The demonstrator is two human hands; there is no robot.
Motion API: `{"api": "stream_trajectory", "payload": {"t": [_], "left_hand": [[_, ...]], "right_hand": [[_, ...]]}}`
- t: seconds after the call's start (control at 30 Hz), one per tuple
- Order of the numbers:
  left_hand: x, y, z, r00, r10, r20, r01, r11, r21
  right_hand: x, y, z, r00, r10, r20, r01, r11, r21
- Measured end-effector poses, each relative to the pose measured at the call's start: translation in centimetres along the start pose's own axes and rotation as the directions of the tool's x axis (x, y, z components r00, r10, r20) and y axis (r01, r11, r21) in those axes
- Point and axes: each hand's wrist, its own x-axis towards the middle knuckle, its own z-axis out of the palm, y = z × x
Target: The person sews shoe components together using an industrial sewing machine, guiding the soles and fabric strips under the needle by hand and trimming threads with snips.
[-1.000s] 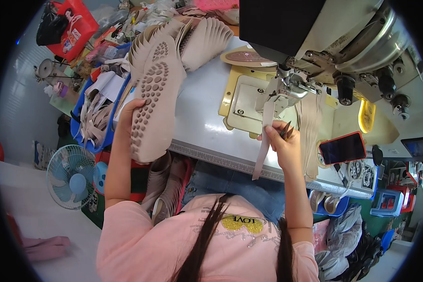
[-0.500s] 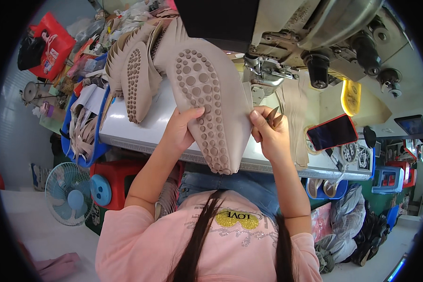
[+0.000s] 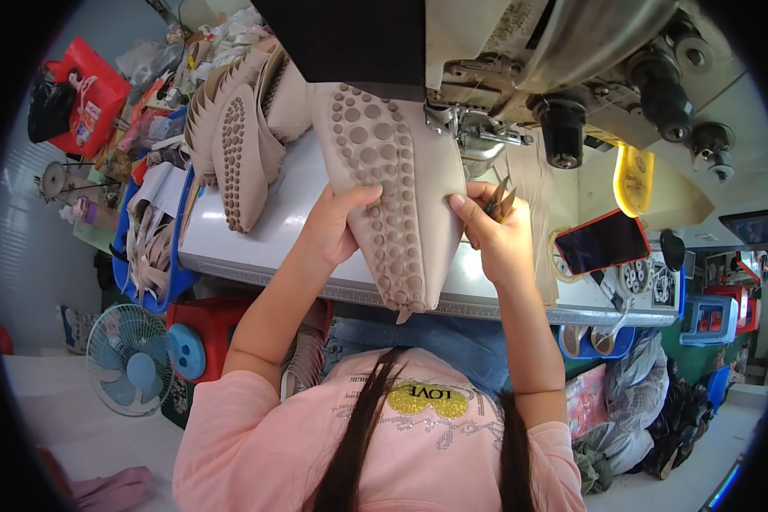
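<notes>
Shoe piece [image 3: 439,196], beige with brown studs [image 3: 383,132], between both hands, far end partly hidden by the sewing machine [image 3: 486,75] beyond. Left hand [image 3: 337,229] half closed on one side, thumb on the studded face, fingers partly hidden behind. Right hand [image 3: 499,239] nearly closed, pinching the opposite edge, snips [image 3: 502,201] also in its grasp. Similar pieces [image 3: 233,162] left of the left hand; phone [image 3: 602,242] right of the right hand.

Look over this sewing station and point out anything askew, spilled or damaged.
Nothing looks spilled or damaged. Slightly odd: the right hand holds pointed snips, blades exposed, while its thumb is at the edge of the studded beige piece, so the tips sit close to the material.
</notes>
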Motion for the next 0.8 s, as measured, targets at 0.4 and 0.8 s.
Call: {"api": "stream_trajectory", "payload": {"t": [0.4, 0.8], "left_hand": [[1.7, 1.4, 0.1, 0.996, -0.069, 0.049, 0.065, 0.994, 0.086], [3.8, 1.0, -2.2, 0.956, -0.243, 0.163, 0.245, 0.970, 0.008]], "right_hand": [[0.6, 0.2, 0.3, 0.996, -0.074, -0.050, 0.074, 0.997, -0.002], [0.5, 3.6, -0.1, 0.993, 0.003, 0.120, -0.063, 0.866, 0.495]]}}
